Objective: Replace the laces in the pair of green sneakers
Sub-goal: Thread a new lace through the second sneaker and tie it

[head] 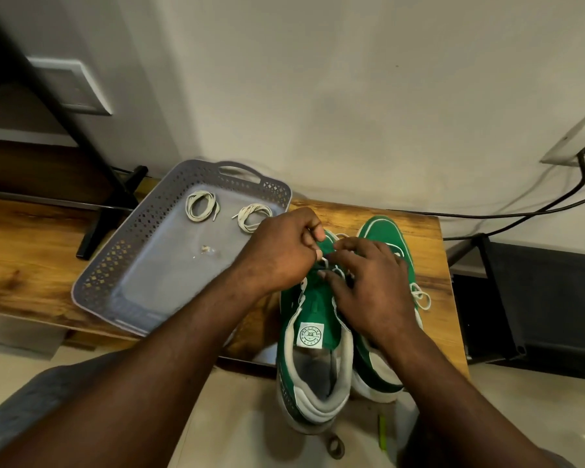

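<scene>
Early stage, approx the first quarter. Both green sneakers sit on the wooden table (24, 265) at lower centre-right of frame, heels toward the person. The frame-left sneaker (313, 312) is being unlaced: no lace crosses the tongue near the label, so its top eyelets look emptied. The old lace (323, 262) shows only further up toward the toe, w/ both hands on it. The frame-right sneaker (384, 231) is still fully laced, its tied bow (421, 295) hanging off the right side. Two coiled laces (201, 206), presumably the replacements, lie untouched in the grey tray (92, 285) at centre-left. Left to do: finish stripping this shoe, strip the other, thread both new laces.

Hands: L hand (281, 251) is clenched, thumb and forefinger pinching what looks like the old lace at the lower eyelets. R hand (368, 285) lies spread over the same shoe's lacing area, fingers partly covering the other sneaker too. Its thumb tip is touching or just beside the lace; can't tell if it actually pinches it. The hands meet mid-frame over the shoe's forefoot; the tray coils are just up-left of the L hand, apart from it
</scene>
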A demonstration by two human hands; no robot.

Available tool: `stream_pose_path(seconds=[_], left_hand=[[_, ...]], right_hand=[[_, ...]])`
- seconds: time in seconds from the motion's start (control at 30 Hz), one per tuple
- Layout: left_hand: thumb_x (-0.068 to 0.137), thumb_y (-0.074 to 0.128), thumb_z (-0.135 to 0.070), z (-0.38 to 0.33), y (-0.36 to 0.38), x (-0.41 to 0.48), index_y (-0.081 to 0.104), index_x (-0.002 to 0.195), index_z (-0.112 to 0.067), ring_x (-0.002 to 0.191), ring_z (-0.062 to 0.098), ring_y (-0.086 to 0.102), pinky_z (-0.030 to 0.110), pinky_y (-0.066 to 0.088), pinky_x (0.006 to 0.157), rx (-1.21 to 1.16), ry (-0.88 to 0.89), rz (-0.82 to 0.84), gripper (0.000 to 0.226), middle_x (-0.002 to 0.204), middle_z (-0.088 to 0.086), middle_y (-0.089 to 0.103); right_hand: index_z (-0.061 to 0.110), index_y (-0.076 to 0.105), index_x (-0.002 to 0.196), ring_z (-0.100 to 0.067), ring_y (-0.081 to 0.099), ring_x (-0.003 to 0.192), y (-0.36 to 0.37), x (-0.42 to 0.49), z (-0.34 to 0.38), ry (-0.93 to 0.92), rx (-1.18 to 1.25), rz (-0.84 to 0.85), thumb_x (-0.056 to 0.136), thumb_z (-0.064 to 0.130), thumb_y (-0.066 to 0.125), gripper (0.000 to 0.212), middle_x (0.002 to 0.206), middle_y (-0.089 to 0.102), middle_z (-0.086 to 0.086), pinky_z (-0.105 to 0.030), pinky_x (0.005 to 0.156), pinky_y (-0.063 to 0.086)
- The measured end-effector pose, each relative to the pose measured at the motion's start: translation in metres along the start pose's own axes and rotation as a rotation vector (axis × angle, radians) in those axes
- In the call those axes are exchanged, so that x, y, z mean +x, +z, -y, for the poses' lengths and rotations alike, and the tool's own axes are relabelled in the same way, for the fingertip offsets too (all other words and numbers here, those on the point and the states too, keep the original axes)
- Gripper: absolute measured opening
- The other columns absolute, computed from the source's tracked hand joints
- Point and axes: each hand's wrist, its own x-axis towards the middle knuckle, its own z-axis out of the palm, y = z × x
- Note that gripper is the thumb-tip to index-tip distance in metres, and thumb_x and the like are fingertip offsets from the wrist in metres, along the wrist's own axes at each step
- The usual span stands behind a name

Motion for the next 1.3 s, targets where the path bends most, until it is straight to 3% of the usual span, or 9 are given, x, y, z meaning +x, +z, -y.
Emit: stream_pose_path(seconds=[0.17, 0.37, 0.6, 0.73, 0.83, 1.0, 1.07, 1.2, 1.3], left_hand=[[0.087, 0.081, -0.015, 0.008, 0.000, 0.001, 0.064, 0.097, -0.027, 0.081, 0.009, 0.069, 0.031, 0.056, 0.074, -0.020, -0.060, 0.002, 0.023, 0.084, -0.006, 0.071], [0.077, 0.086, -0.051, 0.012, 0.009, -0.009, 0.064, 0.111, -0.028, 0.091, 0.015, 0.064, 0.037, 0.058, 0.085, 0.260, -0.200, 0.153, 0.046, 0.102, -0.005, 0.066], [0.081, 0.082, -0.036, 0.013, 0.022, -0.012, 0.059, 0.108, -0.027, 0.085, 0.020, 0.059, 0.032, 0.047, 0.069, 0.363, -0.167, 0.069, 0.037, 0.097, -0.003, 0.061], [0.080, 0.086, -0.039, 0.018, 0.022, -0.012, 0.068, 0.116, -0.029, 0.092, 0.025, 0.067, 0.036, 0.058, 0.078, 0.380, -0.144, 0.023, 0.041, 0.104, 0.001, 0.070], [0.085, 0.084, -0.035, 0.021, 0.025, -0.015, 0.070, 0.122, -0.034, 0.094, 0.023, 0.070, 0.037, 0.061, 0.083, 0.342, -0.131, 0.026, 0.039, 0.105, -0.001, 0.073], [0.091, 0.077, -0.026, 0.027, 0.030, -0.013, 0.074, 0.119, -0.035, 0.093, 0.024, 0.071, 0.033, 0.061, 0.079, 0.370, -0.116, -0.038, 0.029, 0.106, 0.001, 0.074], [0.091, 0.077, -0.027, 0.029, 0.031, -0.012, 0.075, 0.118, -0.035, 0.094, 0.023, 0.070, 0.033, 0.060, 0.080, 0.357, -0.125, -0.037, 0.028, 0.107, 0.000, 0.073], [0.087, 0.077, -0.035, 0.032, 0.034, -0.010, 0.078, 0.107, -0.028, 0.088, 0.024, 0.069, 0.034, 0.061, 0.077, 0.281, -0.188, -0.059, 0.021, 0.100, 0.002, 0.073], [0.088, 0.078, -0.032, 0.035, 0.036, -0.007, 0.080, 0.102, -0.028, 0.088, 0.021, 0.069, 0.032, 0.059, 0.076, 0.244, -0.222, -0.064, 0.016, 0.099, -0.001, 0.074]], right_hand=[[0.031, 0.081, 0.097, -0.010, 0.067, 0.091, -0.001, 0.006, -0.004, 0.047, 0.299, -0.080, 0.094, 0.030, 0.075, 0.006, 0.093, 0.076, 0.017, -0.043, 0.085, 0.056], [0.030, 0.071, 0.095, -0.020, 0.056, 0.095, -0.004, 0.004, 0.000, 0.024, 0.177, -0.043, 0.097, 0.023, 0.068, 0.008, 0.091, 0.068, 0.011, -0.047, 0.088, 0.049], [0.030, 0.067, 0.088, -0.013, 0.051, 0.090, -0.003, 0.014, 0.017, -0.046, 0.347, -0.048, 0.099, 0.017, 0.066, 0.017, 0.080, 0.061, 0.022, -0.040, 0.077, 0.046], [0.028, 0.069, 0.088, -0.011, 0.058, 0.094, -0.008, 0.019, 0.021, -0.038, 0.520, -0.147, 0.101, 0.015, 0.064, 0.019, 0.087, 0.067, 0.021, -0.026, 0.079, 0.046], [0.027, 0.070, 0.088, -0.013, 0.061, 0.093, -0.007, 0.023, 0.018, -0.008, 0.477, -0.111, 0.101, 0.016, 0.064, 0.018, 0.086, 0.067, 0.021, -0.034, 0.080, 0.050], [0.011, 0.064, 0.096, -0.016, 0.067, 0.088, -0.032, 0.027, 0.036, -0.090, 1.056, -0.115, 0.106, 0.014, 0.052, 0.016, 0.089, 0.071, -0.001, -0.030, 0.085, 0.054], [0.011, 0.062, 0.096, -0.018, 0.065, 0.080, -0.037, 0.029, 0.040, -0.082, 1.146, -0.102, 0.107, 0.015, 0.050, 0.017, 0.085, 0.067, -0.003, -0.031, 0.078, 0.056], [0.025, 0.064, 0.084, -0.004, 0.058, 0.069, -0.006, 0.027, 0.021, 0.044, 0.565, 0.012, 0.103, 0.022, 0.064, 0.019, 0.073, 0.065, 0.008, -0.027, 0.066, 0.043], [0.025, 0.071, 0.089, -0.024, 0.056, 0.096, 0.012, 0.024, 0.002, -0.008, 0.086, 0.124, 0.097, 0.026, 0.066, 0.009, 0.096, 0.060, 0.003, -0.038, 0.080, 0.045]])
